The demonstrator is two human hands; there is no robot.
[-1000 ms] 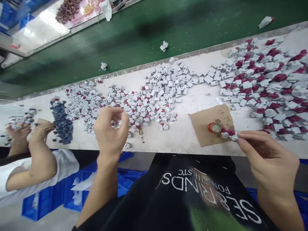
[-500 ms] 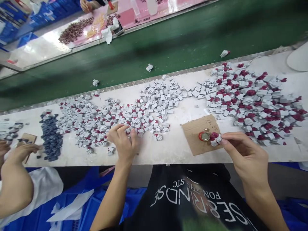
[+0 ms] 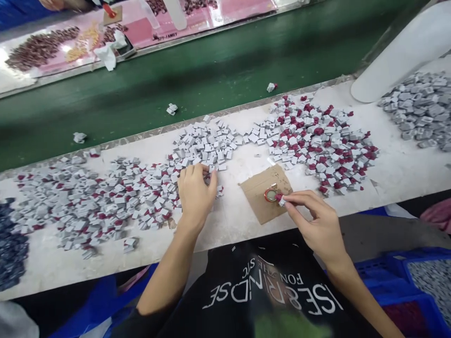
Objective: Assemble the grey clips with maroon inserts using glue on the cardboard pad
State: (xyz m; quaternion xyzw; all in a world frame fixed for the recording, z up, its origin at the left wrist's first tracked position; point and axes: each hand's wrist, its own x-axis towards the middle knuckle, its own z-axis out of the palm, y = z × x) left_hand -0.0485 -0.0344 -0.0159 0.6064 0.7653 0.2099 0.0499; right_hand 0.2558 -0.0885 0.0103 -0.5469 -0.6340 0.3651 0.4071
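Note:
My right hand (image 3: 317,225) pinches a small grey-and-maroon plastic piece (image 3: 281,202) between thumb and fingertips. That piece is at the edge of a small round red-rimmed dish (image 3: 270,195), which sits on a square of brown cardboard (image 3: 259,206). My left hand (image 3: 196,195) reaches into the near edge of a pile of light grey plastic pieces (image 3: 204,141), its thumb and index finger closing on one small grey piece (image 3: 212,168). Its other fingers are curled and partly hidden. Grey pieces with maroon parts (image 3: 112,197) spread to the left of this hand.
Another heap of grey-and-maroon pieces (image 3: 324,145) lies right of the cardboard. Beyond it stand a white tube-like object (image 3: 398,56) and a heap of darker grey pieces (image 3: 423,110). Dark blue pieces (image 3: 12,249) are at far left. A green belt (image 3: 218,65) carries a few stray pieces.
The view has swung to the right. My left hand has moved towards the light grey pile, and its spread fingers have drawn together. My right hand still holds its piece by the red-rimmed dish.

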